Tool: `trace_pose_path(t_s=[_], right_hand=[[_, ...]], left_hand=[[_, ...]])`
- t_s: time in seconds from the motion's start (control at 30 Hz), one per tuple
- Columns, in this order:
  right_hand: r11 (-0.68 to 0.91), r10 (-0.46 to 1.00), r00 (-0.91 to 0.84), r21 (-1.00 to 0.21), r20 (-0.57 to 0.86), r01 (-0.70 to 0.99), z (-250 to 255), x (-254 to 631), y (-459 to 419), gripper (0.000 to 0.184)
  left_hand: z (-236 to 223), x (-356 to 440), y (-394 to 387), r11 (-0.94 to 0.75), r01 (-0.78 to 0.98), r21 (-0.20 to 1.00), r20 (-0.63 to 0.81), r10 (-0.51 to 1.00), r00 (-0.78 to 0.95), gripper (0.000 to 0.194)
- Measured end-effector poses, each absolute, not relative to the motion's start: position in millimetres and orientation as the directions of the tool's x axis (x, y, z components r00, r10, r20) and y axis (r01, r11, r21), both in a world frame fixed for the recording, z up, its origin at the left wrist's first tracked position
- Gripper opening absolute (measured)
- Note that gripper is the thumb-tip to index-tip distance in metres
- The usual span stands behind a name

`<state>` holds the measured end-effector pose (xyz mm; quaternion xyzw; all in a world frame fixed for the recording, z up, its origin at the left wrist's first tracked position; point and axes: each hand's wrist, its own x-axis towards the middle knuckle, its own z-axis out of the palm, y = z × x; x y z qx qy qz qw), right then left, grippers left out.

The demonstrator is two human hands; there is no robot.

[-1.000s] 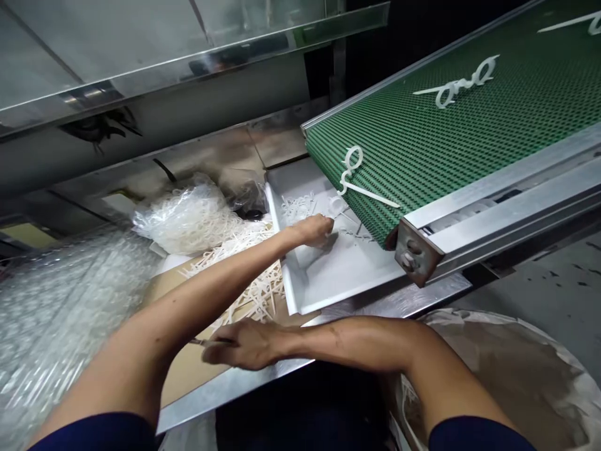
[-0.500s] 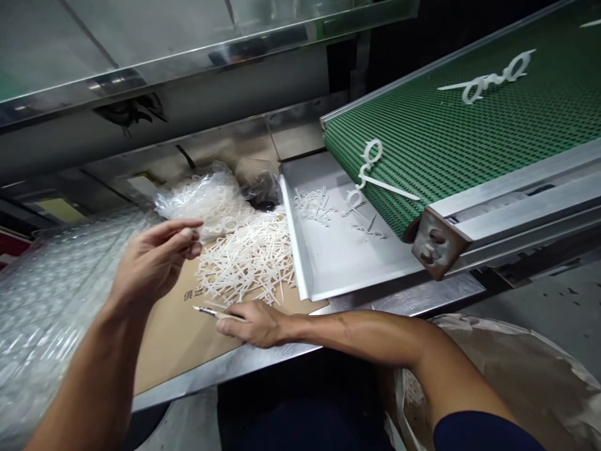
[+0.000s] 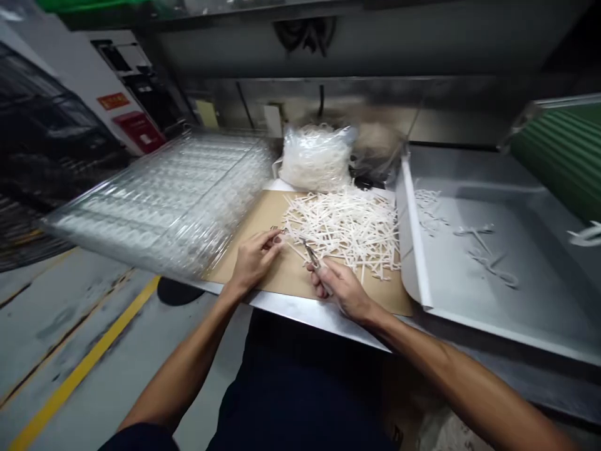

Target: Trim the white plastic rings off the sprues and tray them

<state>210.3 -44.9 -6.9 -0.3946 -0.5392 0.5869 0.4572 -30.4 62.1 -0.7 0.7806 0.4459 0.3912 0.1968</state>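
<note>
- Here, one right hand (image 3: 337,280) grips one slim metallic tool (image 3: 311,254).
- One left hand (image 3: 256,258), fingertips together; I cannot tell if it holds anything.
- One tangled heap of thin white strips (image 3: 345,228) on the brown cardboard's (image 3: 261,216) far right.

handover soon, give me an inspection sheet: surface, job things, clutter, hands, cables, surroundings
Surface: brown cardboard sheet on a metal worktop
Job's things: heap of thin white plastic pieces; more in the white tray
Clutter: filled clear plastic bag behind the heap; film-wrapped clear pack at left
Left hand: beside the heap; grip on a piece unclear
Right hand: closed on a pliers-like hand tool
Cables: none certain; dark strip at back unclear
Surroundings: green conveyor belt at right, yellow floor line at left
</note>
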Motion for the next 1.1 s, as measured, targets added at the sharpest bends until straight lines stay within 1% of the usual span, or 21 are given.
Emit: trace_pose_path(t_s=[0.07, 0.2, 0.3, 0.37, 0.43, 0.5, 0.73, 1.1], right_hand=[[-0.011, 0.962, -0.271, -0.994, 0.019, -0.108, -6, 212, -47, 0.049], [-0.031, 0.965, -0.260, -0.998, -0.016, -0.055, 1, 216, -53, 0.048], [-0.012, 0.967, -0.252, -0.996, -0.034, 0.088, 9, 220, -56, 0.046], [0.025, 0.962, -0.270, -0.981, -0.029, 0.194, 14, 221, -57, 0.046], [0.052, 0.955, -0.295, -0.965, -0.027, 0.256, 18, 222, -57, 0.046], [0.060, 0.951, -0.307, -0.957, -0.031, 0.283, 21, 222, -57, 0.044], [0.027, 0.950, -0.305, -0.954, -0.068, 0.298, 24, 222, -59, 0.042], [0.030, 0.954, -0.290, -0.942, -0.072, 0.335, 27, 223, -59, 0.046]], left_hand=[[-3, -31, 58, -0.559, 0.535, 0.634, 0.504, 0.823, 0.262, 0.033], [-9, -23, 44, -0.586, 0.349, 0.731, 0.572, 0.806, 0.153, 0.034], [-13, -11, 31, -0.596, 0.198, 0.779, 0.593, 0.801, 0.081, 0.036], [-15, -5, 23, -0.616, 0.158, 0.772, 0.611, 0.787, 0.079, 0.036], [-15, 0, 18, -0.642, 0.162, 0.750, 0.634, 0.767, 0.099, 0.037], [-15, 1, 17, -0.662, 0.166, 0.731, 0.653, 0.749, 0.111, 0.039], [-11, 4, 17, -0.706, 0.142, 0.694, 0.693, 0.709, 0.132, 0.039], [-4, 7, 16, -0.761, 0.181, 0.623, 0.743, 0.648, 0.170, 0.038]])
